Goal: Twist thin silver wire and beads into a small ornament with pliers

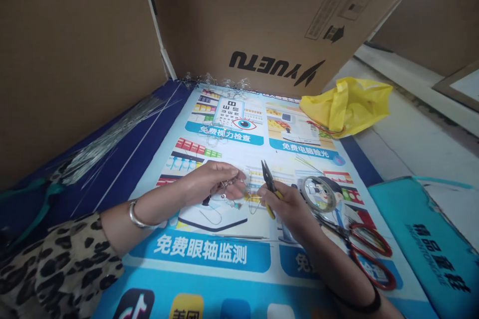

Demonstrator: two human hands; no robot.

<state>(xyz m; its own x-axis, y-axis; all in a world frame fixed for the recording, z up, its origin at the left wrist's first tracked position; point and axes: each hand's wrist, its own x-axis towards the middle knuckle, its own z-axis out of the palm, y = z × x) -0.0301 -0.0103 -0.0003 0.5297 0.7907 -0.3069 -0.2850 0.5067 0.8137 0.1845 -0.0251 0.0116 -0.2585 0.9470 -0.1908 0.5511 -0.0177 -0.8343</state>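
Note:
My left hand (220,179) is closed, thumb against fingers, around a small bent wire piece (228,183) with tiny beads. Its fine detail is too small to make out. In my right hand (286,204) are needle-nose pliers (268,179) with yellow handles, their dark jaws pointing up and away from me. A thin wire loop (254,204) hangs between the two hands, close to my right fingertips. Beneath both hands lies a printed poster sheet (258,254). Just right of my right hand is a roll of clear tape (318,194), with red-handled scissors (368,244) beside it.
A bundle of straight wires (108,144) lies at the left near teal-handled cutters (48,189). Twisted wire pieces (220,82) sit along the back by a cardboard box (262,20). A yellow bag (348,104) and a teal bag (422,234) are at the right.

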